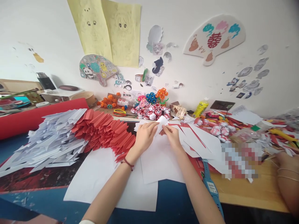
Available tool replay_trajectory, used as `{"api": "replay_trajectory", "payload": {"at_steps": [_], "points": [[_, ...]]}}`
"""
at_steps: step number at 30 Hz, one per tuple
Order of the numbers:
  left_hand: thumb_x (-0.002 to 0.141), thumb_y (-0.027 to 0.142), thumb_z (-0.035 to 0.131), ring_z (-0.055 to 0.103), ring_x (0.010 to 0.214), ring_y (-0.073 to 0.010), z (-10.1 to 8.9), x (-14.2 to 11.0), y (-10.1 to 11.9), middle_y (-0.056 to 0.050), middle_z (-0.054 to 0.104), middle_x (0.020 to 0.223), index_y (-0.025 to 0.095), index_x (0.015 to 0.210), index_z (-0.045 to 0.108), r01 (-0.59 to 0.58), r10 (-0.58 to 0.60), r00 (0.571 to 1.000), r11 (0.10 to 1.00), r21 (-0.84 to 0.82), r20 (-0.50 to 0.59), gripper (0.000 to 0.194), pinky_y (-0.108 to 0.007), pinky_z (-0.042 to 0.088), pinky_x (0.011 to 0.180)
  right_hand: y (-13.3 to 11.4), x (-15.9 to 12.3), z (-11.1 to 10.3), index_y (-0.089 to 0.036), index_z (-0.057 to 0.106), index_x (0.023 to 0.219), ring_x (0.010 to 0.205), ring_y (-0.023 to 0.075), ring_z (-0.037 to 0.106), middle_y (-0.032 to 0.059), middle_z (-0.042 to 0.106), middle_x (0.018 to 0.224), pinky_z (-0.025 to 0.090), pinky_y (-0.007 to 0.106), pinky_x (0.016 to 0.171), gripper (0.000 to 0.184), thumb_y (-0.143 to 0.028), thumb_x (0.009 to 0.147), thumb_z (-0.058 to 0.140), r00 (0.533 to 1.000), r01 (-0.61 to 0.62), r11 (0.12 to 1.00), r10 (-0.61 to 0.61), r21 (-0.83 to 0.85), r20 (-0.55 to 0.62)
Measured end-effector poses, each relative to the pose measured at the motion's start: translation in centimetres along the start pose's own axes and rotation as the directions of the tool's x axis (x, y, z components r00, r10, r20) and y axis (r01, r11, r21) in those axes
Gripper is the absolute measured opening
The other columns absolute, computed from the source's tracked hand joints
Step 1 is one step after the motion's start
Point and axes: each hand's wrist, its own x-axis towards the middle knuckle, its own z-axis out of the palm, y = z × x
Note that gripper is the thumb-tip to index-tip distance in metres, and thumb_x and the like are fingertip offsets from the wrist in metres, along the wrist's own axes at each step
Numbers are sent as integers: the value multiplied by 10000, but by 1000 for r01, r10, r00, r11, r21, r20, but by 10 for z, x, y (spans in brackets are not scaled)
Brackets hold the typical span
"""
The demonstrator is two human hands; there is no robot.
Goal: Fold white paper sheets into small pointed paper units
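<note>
Over white sheets on the table, my left hand point(145, 136) and my right hand point(172, 134) pinch a small piece of folded white paper point(162, 122) between them. Its lower part is hidden by my fingers. Beneath my wrists lie large white paper sheets point(161, 169). To the left of my left hand is a pile of folded red paper pieces point(105, 127), partly touching a pile of folded white paper pieces point(60, 137). More white sheets point(205, 143) with red edges among them spread to the right of my right hand.
Red-and-white paper flowers point(153, 111) and orange flowers point(162, 94) stand behind my hands. A yellow bottle point(201, 107) is at the back right. A red roll point(44, 118) lies along the left. Another person's arm point(288, 180) rests at the right edge.
</note>
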Motion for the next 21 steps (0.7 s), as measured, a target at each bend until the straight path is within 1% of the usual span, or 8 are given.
{"api": "replay_trajectory", "payload": {"at_steps": [2, 4, 6, 8, 10, 12, 17, 21], "points": [[983, 344, 367, 612, 1026, -173, 1, 1, -4, -23, 681, 1149, 263, 1186, 612, 70, -75, 997, 989, -133, -36, 329, -287, 404, 899, -1, 0, 0, -161, 646, 661, 586, 168, 604, 40, 651, 610, 489, 288, 634, 406, -532, 817, 594, 1000, 8, 1000, -8, -16, 10], [956, 380, 429, 646, 896, -160, 1, 2, -8, -22, 707, 1056, 249, 1174, 614, 138, -150, 988, 965, -223, -38, 315, -263, 439, 823, -1, -1, 0, -162, 640, 654, 590, 163, 592, 34, 639, 606, 472, 277, 628, 397, -517, 823, 588, 999, 21, 999, -19, -41, 32], [923, 425, 481, 648, 801, -153, 1, 3, -11, -21, 716, 986, 240, 1166, 619, 194, -202, 979, 946, -259, -8, 335, -248, 453, 743, -2, -2, 0, -164, 636, 658, 600, 159, 578, 30, 630, 610, 454, 265, 618, 392, -512, 828, 578, 998, 25, 997, -21, -72, 60], [892, 434, 526, 641, 785, -157, 2, 4, -13, -21, 718, 931, 226, 1127, 642, 227, -229, 973, 939, -257, 23, 334, -241, 449, 703, -4, -2, 0, -165, 637, 678, 604, 154, 563, 28, 626, 623, 440, 258, 607, 387, -516, 828, 573, 997, 20, 995, -12, -99, 81], [871, 402, 558, 634, 804, -159, 2, 5, -15, -20, 718, 910, 215, 1083, 664, 241, -239, 970, 936, -258, 40, 302, -235, 444, 696, -7, -3, 0, -165, 640, 696, 604, 151, 552, 25, 621, 632, 433, 256, 598, 382, -521, 822, 576, 996, 9, 994, 1, -110, 93], [855, 375, 581, 628, 811, -155, 2, 5, -16, -18, 716, 906, 208, 1056, 673, 245, -245, 969, 929, -278, 34, 277, -229, 440, 691, -9, -4, 1, -163, 638, 690, 607, 149, 549, 23, 610, 632, 431, 253, 592, 376, -513, 817, 585, 996, 5, 995, 4, -102, 94], [812, 382, 633, 615, 764, -140, 5, 3, -17, -11, 706, 850, 196, 988, 676, 238, -252, 968, 915, -325, -1, 259, -223, 434, 665, -11, -5, 1, -161, 614, 631, 590, 139, 542, 19, 594, 605, 429, 245, 578, 371, -487, 809, 610, 997, 18, 994, -9, -108, 79], [798, 357, 644, 616, 753, -141, 10, 3, -17, -18, 707, 852, 186, 943, 669, 249, -266, 964, 910, -331, -6, 226, -229, 449, 669, -10, -5, -1, -161, 630, 650, 578, 142, 547, 18, 602, 599, 438, 253, 588, 362, -493, 795, 632, 997, 19, 993, -10, -117, 76]]}}
